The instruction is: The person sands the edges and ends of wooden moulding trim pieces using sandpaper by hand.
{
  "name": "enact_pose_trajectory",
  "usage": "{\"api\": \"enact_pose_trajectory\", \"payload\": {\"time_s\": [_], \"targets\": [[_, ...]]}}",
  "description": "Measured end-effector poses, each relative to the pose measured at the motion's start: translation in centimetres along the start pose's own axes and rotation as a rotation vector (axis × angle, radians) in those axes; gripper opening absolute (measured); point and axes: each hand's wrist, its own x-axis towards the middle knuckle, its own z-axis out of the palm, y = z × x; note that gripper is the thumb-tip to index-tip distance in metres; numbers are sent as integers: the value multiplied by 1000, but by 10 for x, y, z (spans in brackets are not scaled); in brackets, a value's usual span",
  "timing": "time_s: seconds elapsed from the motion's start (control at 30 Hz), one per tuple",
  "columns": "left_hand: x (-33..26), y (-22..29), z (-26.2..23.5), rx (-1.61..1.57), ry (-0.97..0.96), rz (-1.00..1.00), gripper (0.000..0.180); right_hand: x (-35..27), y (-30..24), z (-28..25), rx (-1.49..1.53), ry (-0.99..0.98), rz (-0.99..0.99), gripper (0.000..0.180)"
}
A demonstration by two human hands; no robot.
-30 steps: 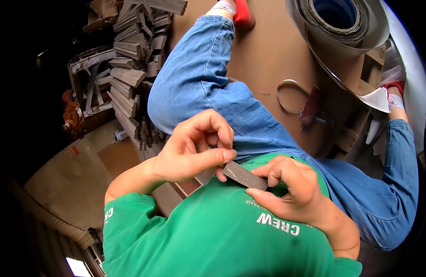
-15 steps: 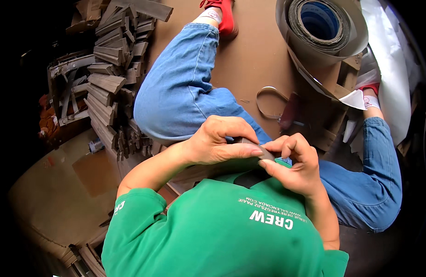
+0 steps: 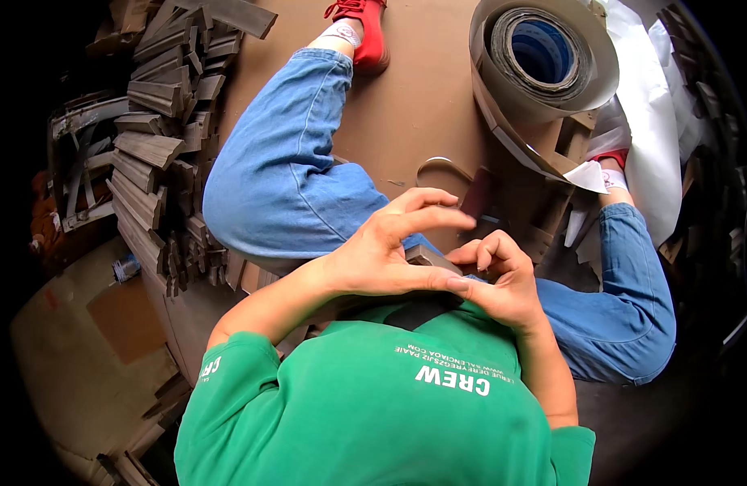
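A grey-brown strip of moulding [image 3: 427, 257] lies across my lap between my hands, mostly hidden by my fingers and thumbs. My left hand [image 3: 389, 249] is over its left part, with the thumb along the near side and the index and middle fingers lifted and spread above it. At the strip's right end is my right hand [image 3: 500, 279], its fingers curled and its thumb pressed in against the piece. The thumb tips meet in front of the strip.
Stacked grey-brown mouldings [image 3: 151, 150] rise at the left. A wide roll of sheet material [image 3: 543, 57] with a blue core stands at the far right, beside white wrapping [image 3: 649, 105]. A loop of strap [image 3: 442, 162] lies on the brown floor [image 3: 422, 97] beyond my knees.
My left index and middle fingers have lifted off the strip and spread. My right hand stays at the strip's right end. The whole view has shifted slightly.
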Motion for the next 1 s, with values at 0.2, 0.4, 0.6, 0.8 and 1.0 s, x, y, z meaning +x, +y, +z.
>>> {"api": "enact_pose_trajectory", "payload": {"time_s": [0.2, 0.4, 0.6, 0.8, 1.0], "targets": [[-9, -9, -9, -92, -103, -75, 24, -1, 10, 3, 7, 39, 24, 37], [-10, -8, -8, 251, 48, 176, 28, 3, 10, 1, 15, 3, 26, 37], [-30, -15, 3, 525, 260, 389, 47, 8, 13, -3, 50, -7, 33, 38], [-17, 3, 7, 339, 398, 183, 71, 6, 12, -7, 38, -30, 19, 38], [-23, -7, 15, 158, 107, -190, 44, 3, 19, -6, 4, -12, -44, 38]]}}
